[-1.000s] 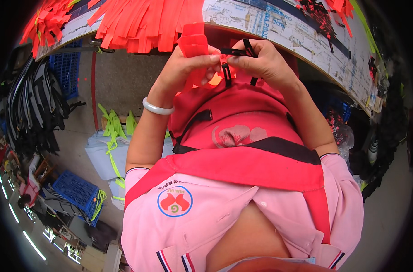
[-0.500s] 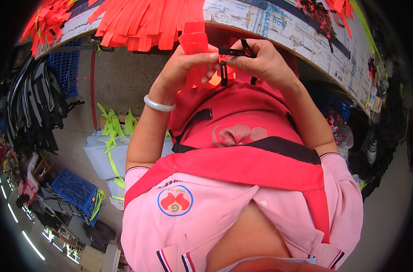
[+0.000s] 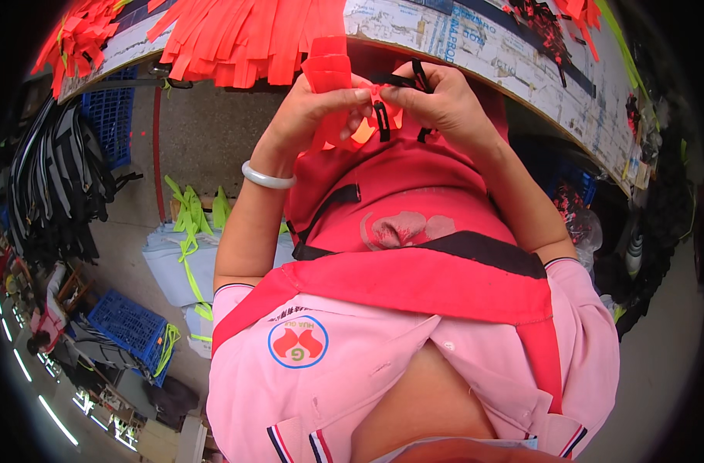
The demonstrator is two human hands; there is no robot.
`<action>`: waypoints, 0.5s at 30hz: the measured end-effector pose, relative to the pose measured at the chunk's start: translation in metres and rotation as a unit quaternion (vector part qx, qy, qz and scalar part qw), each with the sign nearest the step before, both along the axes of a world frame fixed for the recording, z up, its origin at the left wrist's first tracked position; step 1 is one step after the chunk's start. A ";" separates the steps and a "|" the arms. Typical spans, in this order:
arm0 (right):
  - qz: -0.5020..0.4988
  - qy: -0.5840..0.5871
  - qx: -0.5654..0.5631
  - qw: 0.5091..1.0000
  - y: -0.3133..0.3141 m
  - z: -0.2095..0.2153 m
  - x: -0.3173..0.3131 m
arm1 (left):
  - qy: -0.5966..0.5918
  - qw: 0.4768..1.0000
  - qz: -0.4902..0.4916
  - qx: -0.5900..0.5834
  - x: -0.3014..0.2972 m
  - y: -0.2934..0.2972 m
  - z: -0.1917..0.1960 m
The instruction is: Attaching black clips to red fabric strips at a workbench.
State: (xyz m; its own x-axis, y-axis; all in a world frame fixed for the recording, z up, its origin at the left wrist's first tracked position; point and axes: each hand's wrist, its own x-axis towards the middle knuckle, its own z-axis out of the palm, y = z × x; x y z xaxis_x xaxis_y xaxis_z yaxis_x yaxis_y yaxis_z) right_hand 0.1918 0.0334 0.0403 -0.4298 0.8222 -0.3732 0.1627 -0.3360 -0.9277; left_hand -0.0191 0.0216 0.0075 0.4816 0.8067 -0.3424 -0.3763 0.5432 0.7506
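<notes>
My left hand is closed around a bright red-orange fabric strip, its thumb pressed toward the fingers. Close beside it, my right hand pinches narrow black straps. The fingertips of both hands almost meet at the strip's edge. From between them a short black loop hangs down in front of the red apron. Another dark strap end dangles below the right hand. How strip and straps join is hidden by my fingers.
A thick row of red-orange strips hangs over the edge of the worktable. Black strips hang at the left. Blue crates and pale sheets with lime-green bands are on the floor. Another person is far left.
My right hand has moved slightly left, closer to the left hand. The black strap piece that spanned the gap is now mostly covered by the fingers.
</notes>
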 end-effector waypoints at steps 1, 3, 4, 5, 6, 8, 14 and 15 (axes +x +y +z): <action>-0.034 0.020 -0.015 0.999 -0.001 0.001 -0.003 | 0.015 1.000 0.021 0.012 0.002 0.000 0.001; -0.066 0.033 0.003 0.997 -0.003 -0.006 -0.004 | 0.028 0.998 0.042 0.027 0.006 0.000 0.000; -0.098 0.048 0.019 0.994 -0.004 -0.010 -0.004 | 0.035 0.997 0.049 0.045 0.008 -0.003 -0.005; -0.106 0.047 0.035 0.993 -0.005 -0.014 -0.006 | 0.043 0.996 0.055 0.062 0.010 -0.006 -0.005; -0.105 0.046 0.036 0.993 -0.006 -0.014 -0.008 | 0.043 0.996 0.056 0.063 0.011 -0.007 -0.004; -0.102 0.057 0.022 0.993 -0.008 -0.014 -0.010 | 0.077 0.990 0.082 0.082 0.015 -0.013 0.001; -0.079 0.048 0.091 0.992 -0.009 -0.006 -0.014 | 0.114 0.981 0.095 0.127 0.018 -0.016 -0.002; -0.068 0.047 0.089 0.993 -0.009 -0.006 -0.014 | 0.122 0.976 0.105 0.146 0.020 -0.017 -0.003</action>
State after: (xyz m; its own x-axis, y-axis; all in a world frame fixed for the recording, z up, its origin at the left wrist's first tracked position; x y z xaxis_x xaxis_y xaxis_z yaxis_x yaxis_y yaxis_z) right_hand 0.1776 0.0243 0.0347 -0.3357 0.9246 -0.1803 0.0366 -0.1785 -0.9833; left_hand 0.0009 0.0046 0.0048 0.2286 0.9592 -0.1663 -0.2466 0.2223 0.9433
